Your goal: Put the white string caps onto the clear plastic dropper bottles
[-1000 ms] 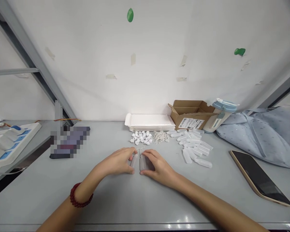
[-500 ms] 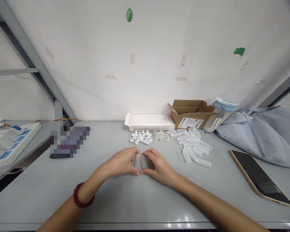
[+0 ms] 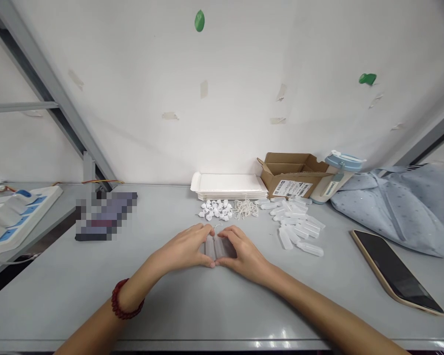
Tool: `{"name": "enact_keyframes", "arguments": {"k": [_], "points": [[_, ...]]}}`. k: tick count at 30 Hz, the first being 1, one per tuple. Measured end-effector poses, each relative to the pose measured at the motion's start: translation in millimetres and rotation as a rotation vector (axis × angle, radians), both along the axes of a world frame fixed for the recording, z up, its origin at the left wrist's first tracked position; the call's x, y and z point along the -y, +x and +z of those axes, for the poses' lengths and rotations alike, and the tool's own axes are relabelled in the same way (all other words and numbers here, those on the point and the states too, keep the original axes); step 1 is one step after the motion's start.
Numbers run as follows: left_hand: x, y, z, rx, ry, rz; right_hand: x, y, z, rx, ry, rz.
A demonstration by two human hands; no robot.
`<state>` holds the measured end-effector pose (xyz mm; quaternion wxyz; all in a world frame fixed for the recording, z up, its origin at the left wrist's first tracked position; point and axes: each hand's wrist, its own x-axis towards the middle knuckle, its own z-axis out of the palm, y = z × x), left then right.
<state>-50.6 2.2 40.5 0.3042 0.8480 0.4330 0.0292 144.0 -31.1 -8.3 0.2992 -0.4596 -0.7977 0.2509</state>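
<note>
Two small clear plastic vials [image 3: 214, 248] lie side by side on the grey table [image 3: 192, 305], joined by a thin white string. My left hand [image 3: 183, 249] curls round the left vial, and my right hand [image 3: 242, 252] curls round the right one. Thumbs and fingertips of both hands almost meet around the pair. A red bead bracelet [image 3: 124, 301] sits on my left wrist.
Behind my hands lie a heap of white caps [image 3: 216, 209], a bundle of strings [image 3: 246, 208], several loose vials [image 3: 298, 227], a stack of white trays [image 3: 229, 186] and a cardboard box [image 3: 292, 178]. A tablet [image 3: 395, 268], blue bag [image 3: 395, 207] and cup [image 3: 336, 177] are right; a power strip [image 3: 15, 214] left.
My two hands have drawn together, pushing the two vials from slightly apart to touching side by side.
</note>
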Motion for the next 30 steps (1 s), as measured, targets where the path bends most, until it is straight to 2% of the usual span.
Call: {"name": "enact_keyframes", "arguments": {"k": [11, 18, 26, 30], "points": [[0.5, 1.6, 2.8, 0.006, 0.021, -0.019, -1.4, 0.0, 2.3, 0.013, 0.006, -0.008], [-2.0, -0.5, -1.9, -0.002, -0.027, 0.004, -2.1, 0.0, 1.5, 0.015, -0.025, -0.025], [0.2, -0.4, 0.6, 0.001, -0.051, -0.009, -1.3, 0.3, 0.7, -0.001, -0.041, -0.020], [3.0, 1.9, -1.4, 0.061, 0.001, 0.009, -0.7, 0.2, 1.2, 0.003, -0.037, -0.012]]}}
